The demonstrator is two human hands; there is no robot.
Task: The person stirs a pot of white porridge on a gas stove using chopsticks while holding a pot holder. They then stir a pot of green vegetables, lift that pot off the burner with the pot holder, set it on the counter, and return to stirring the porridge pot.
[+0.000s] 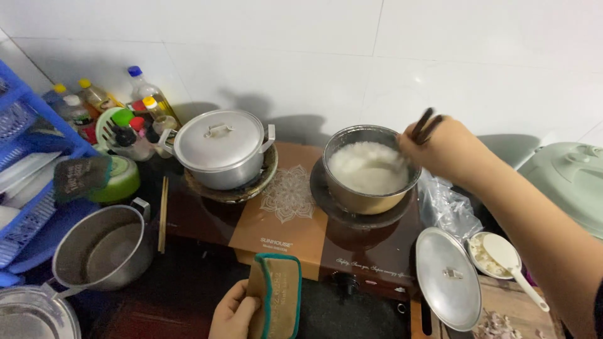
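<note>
While chopsticks (424,125) stir rice pot (367,177), brown stove (286,220), white tiles (314,44)

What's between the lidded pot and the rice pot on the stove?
Head view: only the bare tan centre panel of the stove, between the lidded pot and the rice pot.

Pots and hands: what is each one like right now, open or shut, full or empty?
Right pot: lid off, full of white rice.
Left pot: lid on.
Loose lid: lying flat beside the stove.
Side pot: uncovered, looks empty.
Right hand: gripping chopsticks at the right pot's rim.
Left hand: holding a pot holder.
</note>
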